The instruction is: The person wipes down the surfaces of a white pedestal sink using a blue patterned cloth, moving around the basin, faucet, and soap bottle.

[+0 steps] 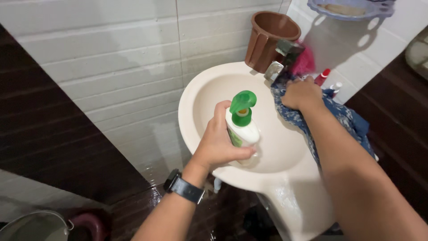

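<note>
My left hand (pixel 220 143) grips a white pump bottle with a green pump head (pixel 242 122) and holds it upright over the bowl of a cream wash basin (pixel 200 96). A dark watch is on that wrist. My right hand (pixel 302 93) is closed on a blue patterned cloth (pixel 343 117) that lies over the basin's right rim, just below the metal tap (pixel 281 62). The cloth trails down along my right forearm.
A brown plastic mug (pixel 269 40) stands on the basin's back edge beside the tap, with something pink behind it. Small tubes with red and white caps (pixel 327 80) lie at the right. A pale blue shelf (pixel 352 9) hangs above. A metal bucket (pixel 35 225) is at the lower left on the wet dark floor.
</note>
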